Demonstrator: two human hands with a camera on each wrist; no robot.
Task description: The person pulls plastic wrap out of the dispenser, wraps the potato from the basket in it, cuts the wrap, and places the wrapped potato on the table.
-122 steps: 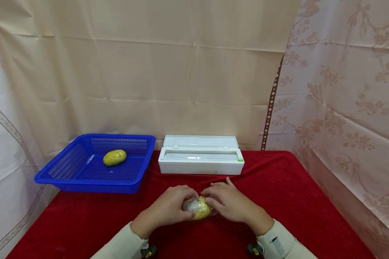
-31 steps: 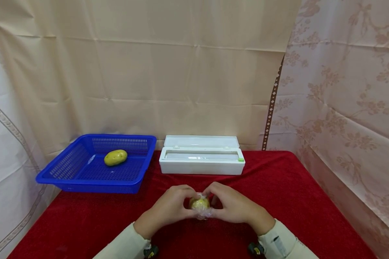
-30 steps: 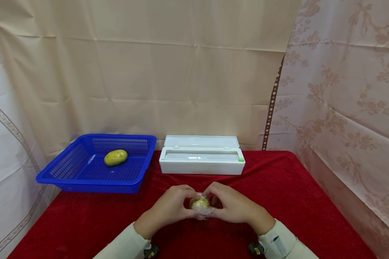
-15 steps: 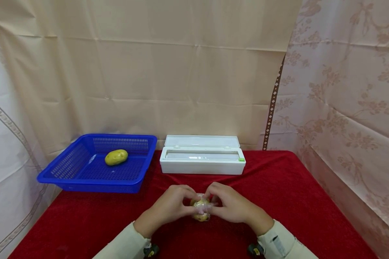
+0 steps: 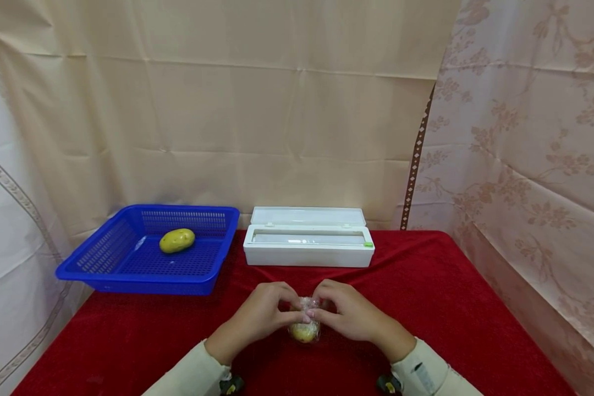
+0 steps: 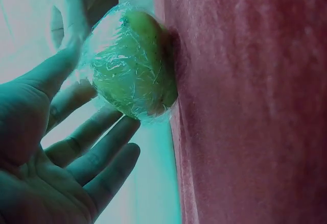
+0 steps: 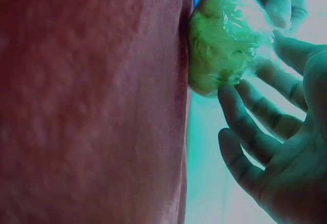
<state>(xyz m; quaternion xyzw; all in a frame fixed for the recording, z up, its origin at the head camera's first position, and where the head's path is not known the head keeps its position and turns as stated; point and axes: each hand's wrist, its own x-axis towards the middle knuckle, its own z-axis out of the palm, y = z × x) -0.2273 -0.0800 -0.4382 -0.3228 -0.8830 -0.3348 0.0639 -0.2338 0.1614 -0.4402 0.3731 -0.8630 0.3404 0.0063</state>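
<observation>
A yellow potato point(image 5: 304, 332) in clear cling film point(image 6: 115, 45) rests on the red cloth, between my two hands. My left hand point(image 5: 264, 309) holds it from the left, its thumb on the gathered film on top. From the right, my right hand point(image 5: 352, 314) does the same, and the two thumb tips meet over the potato. In the left wrist view some lower fingers stay fairly straight, with fingertips touching the wrapped underside. The right wrist view has the fingertips point(image 7: 227, 89) of my right hand against the film. Part of the potato is hidden by the thumbs.
A blue plastic basket point(image 5: 138, 281) at the left holds another potato point(image 5: 177, 241), which looks unwrapped. Behind my hands stands a white cling film box point(image 5: 309, 256), its lid raised and a green slider at its right end. Beige curtain point(image 5: 277, 110) hangs behind the table.
The wrapped potato has turned between the hands, its bare-looking end now toward me. Both thumbs have come together over the film on top. Basket and box stay in place.
</observation>
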